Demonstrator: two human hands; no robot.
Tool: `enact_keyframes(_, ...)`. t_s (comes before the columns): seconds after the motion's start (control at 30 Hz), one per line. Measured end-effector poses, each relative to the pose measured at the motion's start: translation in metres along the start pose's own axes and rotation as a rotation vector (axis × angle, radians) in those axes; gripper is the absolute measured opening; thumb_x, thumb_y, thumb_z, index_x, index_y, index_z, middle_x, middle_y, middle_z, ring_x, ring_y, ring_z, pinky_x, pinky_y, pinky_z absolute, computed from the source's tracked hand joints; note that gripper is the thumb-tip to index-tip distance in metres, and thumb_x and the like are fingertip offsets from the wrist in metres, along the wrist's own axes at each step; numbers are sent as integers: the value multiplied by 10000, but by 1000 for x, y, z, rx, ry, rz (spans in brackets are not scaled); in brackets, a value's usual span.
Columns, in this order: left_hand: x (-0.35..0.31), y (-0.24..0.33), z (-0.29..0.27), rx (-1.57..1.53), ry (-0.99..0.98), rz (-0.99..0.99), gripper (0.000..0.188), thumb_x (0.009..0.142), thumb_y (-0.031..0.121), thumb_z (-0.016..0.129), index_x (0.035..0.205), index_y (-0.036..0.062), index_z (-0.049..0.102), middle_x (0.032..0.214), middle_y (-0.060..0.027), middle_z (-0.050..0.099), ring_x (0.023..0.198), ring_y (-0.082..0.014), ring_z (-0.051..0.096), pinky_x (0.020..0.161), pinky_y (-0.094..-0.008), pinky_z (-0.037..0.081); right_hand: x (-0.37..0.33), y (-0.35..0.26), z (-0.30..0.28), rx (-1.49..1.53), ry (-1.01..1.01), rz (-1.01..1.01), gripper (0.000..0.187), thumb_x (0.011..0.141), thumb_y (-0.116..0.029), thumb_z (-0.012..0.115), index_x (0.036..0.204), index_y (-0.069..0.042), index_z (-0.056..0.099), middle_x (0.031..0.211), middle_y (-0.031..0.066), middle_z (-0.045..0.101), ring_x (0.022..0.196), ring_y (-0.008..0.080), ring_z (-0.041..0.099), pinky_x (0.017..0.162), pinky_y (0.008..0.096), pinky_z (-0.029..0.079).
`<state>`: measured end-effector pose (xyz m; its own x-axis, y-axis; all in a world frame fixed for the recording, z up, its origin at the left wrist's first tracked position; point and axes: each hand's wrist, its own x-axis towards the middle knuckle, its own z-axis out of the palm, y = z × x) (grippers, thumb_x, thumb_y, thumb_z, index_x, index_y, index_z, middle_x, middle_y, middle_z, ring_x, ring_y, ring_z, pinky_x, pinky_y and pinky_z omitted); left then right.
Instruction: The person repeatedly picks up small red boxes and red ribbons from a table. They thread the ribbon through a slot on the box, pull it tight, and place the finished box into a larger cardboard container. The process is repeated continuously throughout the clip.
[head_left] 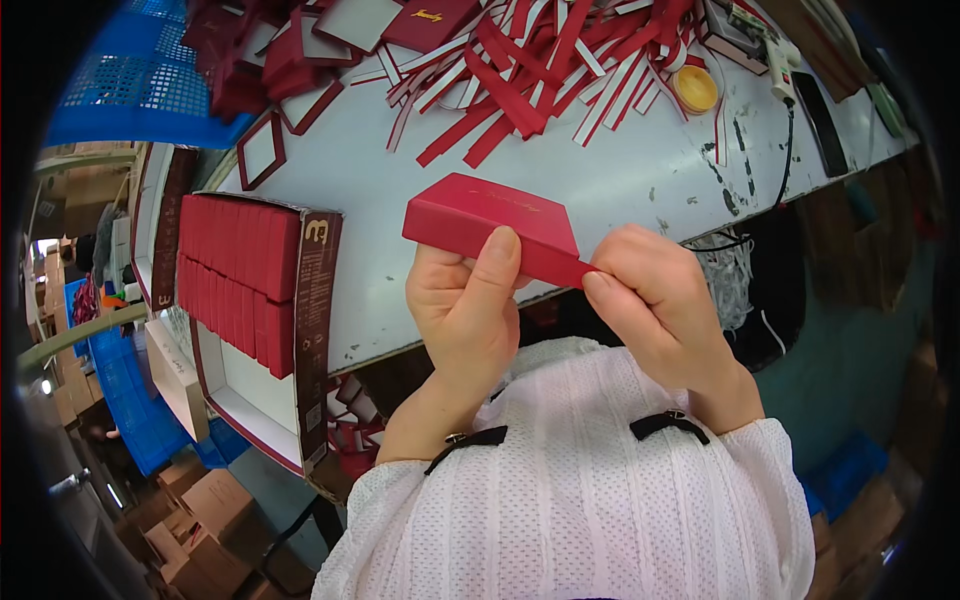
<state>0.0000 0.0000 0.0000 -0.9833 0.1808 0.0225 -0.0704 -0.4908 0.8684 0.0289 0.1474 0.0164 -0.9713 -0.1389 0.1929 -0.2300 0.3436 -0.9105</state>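
A flat red gift box [490,215] with gold lettering on its lid is held up in front of me, above the near edge of the table. My left hand [465,300] grips it from below and the near side, the thumb pressed on its front face. At the box's right corner, my right hand [655,300] pinches a red edge between thumb and curled forefinger. Whether that edge is the box itself or a strip on it, I cannot tell. Beyond the box lies a loose heap of red and white ribbon strips [525,90].
On the left, an open carton [315,330] holds rows of red boxes [235,270]. Box parts [262,150] pile up at the far left beside a blue basket [140,80]. At the far right are a yellow round tub [695,89], a power strip [780,80] and a black phone-like slab [820,125].
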Motion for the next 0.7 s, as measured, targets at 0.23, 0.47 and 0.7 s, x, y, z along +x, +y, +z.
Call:
enact_keyframes(0.23,-1,0,-1,-184,104,-78,197,850,105,419,1010,-6,445,939,-123,542,869,-197,551,746,-341,473,-5,10,-5,20,25,249,87,745,-48,527,769,24,570,577,50,517,487,77,435,451,208,332)
enact_keyframes(0.47,5,15,-16,-938,26,-295,216,855,110,400,986,-48,467,1022,-197,519,981,-267,510,875,-426,408,-7,22,-12,195,174,133,188,756,22,490,917,17,587,622,10,528,527,42,459,488,155,364)
enact_keyframes(0.7,-3,10,-26,-1092,-16,-383,287,875,198,370,1059,-14,428,1102,-154,482,1051,-271,460,910,-452,365,-4,25,-6,261,180,120,164,761,7,511,907,15,585,642,37,558,520,53,469,471,184,383)
